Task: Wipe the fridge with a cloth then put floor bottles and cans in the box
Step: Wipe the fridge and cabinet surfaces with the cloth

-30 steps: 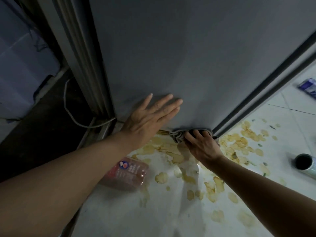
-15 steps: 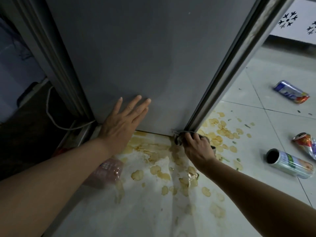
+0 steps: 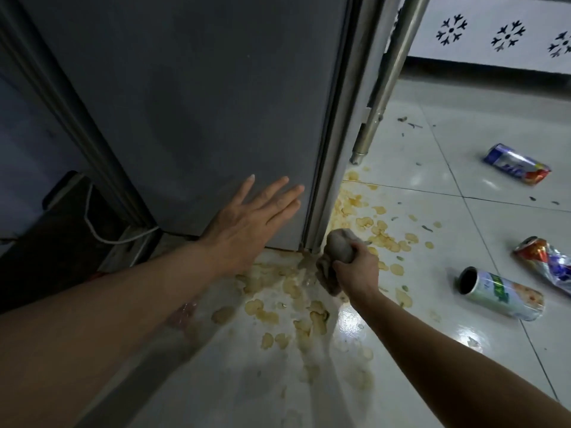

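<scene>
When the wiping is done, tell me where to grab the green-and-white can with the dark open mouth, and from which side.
Take the green-and-white can round the middle of its barrel, coming down from above. It lies on its side on the white tiled floor, open mouth toward the fridge, so the rounded wall faces up with bare tile on both long sides. It looks undented, so it should hold its shape in the grip.

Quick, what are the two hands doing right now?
Left hand: open, fingers straight, flat against the fridge side.
Right hand: closed around the cloth at the fridge's bottom corner.
</scene>
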